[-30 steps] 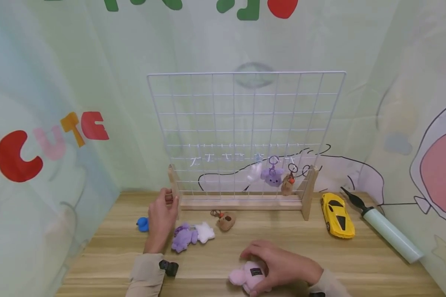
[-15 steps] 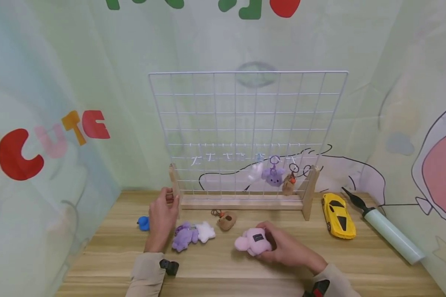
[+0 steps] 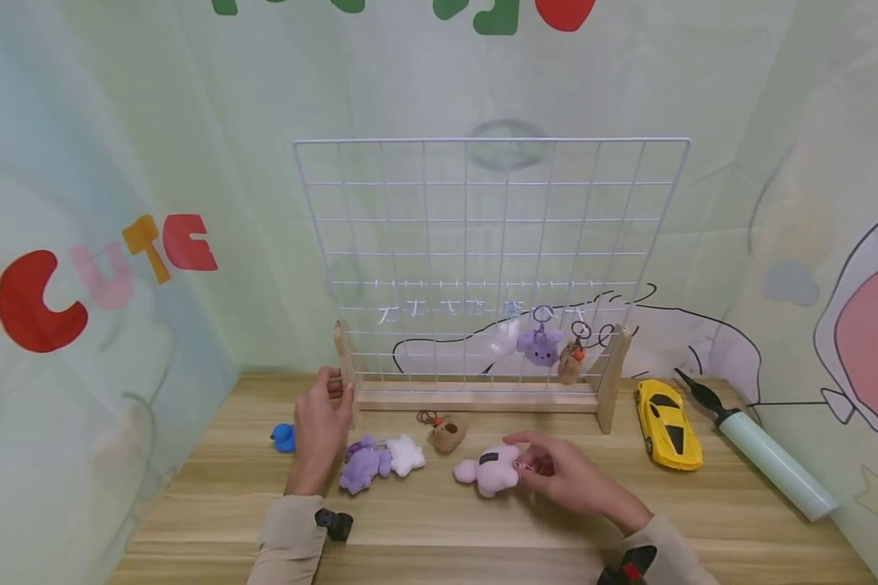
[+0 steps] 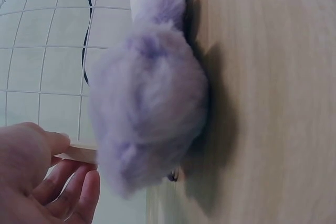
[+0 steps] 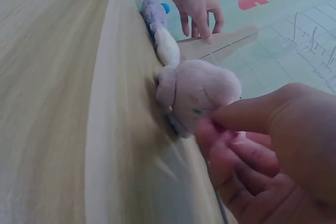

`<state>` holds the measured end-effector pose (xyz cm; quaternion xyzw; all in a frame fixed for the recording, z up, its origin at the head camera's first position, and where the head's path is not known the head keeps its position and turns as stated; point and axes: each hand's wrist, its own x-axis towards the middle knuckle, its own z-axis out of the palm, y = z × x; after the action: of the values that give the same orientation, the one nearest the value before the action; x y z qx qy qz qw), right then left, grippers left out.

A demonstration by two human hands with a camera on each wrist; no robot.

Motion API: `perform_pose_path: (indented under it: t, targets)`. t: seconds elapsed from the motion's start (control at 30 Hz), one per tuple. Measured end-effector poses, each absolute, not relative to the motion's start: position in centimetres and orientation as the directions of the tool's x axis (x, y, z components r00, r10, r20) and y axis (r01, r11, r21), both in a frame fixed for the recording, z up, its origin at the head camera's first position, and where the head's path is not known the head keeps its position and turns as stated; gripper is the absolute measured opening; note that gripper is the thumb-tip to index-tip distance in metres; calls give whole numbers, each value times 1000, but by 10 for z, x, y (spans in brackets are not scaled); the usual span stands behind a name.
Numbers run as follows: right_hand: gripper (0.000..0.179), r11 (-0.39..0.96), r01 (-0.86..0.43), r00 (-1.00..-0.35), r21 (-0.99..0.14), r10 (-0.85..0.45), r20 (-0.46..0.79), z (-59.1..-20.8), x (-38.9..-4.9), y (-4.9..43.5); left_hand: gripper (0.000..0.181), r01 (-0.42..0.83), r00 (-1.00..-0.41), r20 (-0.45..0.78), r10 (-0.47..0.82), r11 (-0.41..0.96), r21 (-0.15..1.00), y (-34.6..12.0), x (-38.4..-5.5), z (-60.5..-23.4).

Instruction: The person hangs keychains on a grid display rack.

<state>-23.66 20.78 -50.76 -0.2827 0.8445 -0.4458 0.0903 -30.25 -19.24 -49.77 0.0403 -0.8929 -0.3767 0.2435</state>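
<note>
So everything here sits around a white wire-grid display rack on a pale wooden base. The left hand has its thumb and fingers clamped on the rack's left wooden post, I'd guess to steady it. In front of the rack, right of centre, the right hand pinches a pink stuffed plush keychain between thumb and fingertips at one end, probably by its clip, which would leave the body free. Can't tell if it's touching the tabletop.

A fuzzy purple plush charm and a brown plush charm with an orange bead dangle by rings on the rack's right half, maybe so they show off nicely.

Writing: colourful "CUTE" lettering on the backdrop left of the rack. The pink one's dark tag is too small to read, and I can't spot any brands.
</note>
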Motion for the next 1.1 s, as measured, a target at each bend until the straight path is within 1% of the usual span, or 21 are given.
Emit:
perform_pose_path:
  t: [0.2, 0.27, 0.4, 0.53, 0.73, 0.97, 1.1]
  targets:
    - [18, 405, -364, -846, -839, -519, 117, -502, -237, 202, 29, 115, -873, 413, -258, 714, 690, -193, -302, -498]
    - [13, 376, -353, -846, -857, -520, 120, -502, -236, 200, 29, 114, -875, 410, -259, 712, 693, -193, -302, -498]
    - [11, 389, -365, -861, -846, -487, 148, -499, -234, 197, 29, 111, -879, 402, -257, 710, 695, -194, -302, -497]
    - [9, 452, -391, -890, -802, -409, 203, -493, -231, 193, 29, 115, -877, 407, -255, 710, 694, -195, -302, -497]
    - [8, 484, -396, -908, -781, -330, 257, -484, -228, 187, 28, 114, -878, 404, -256, 709, 696, -195, -303, -498]
    - [9, 473, -468, -884, -747, -264, 386, -478, -229, 180, 28, 119, -880, 403, -251, 705, 699, -194, -303, -498]
    - [12, 455, -494, -869, -741, -248, 428, -474, -230, 178, 28, 121, -878, 407, -252, 706, 698, -194, -303, -498]
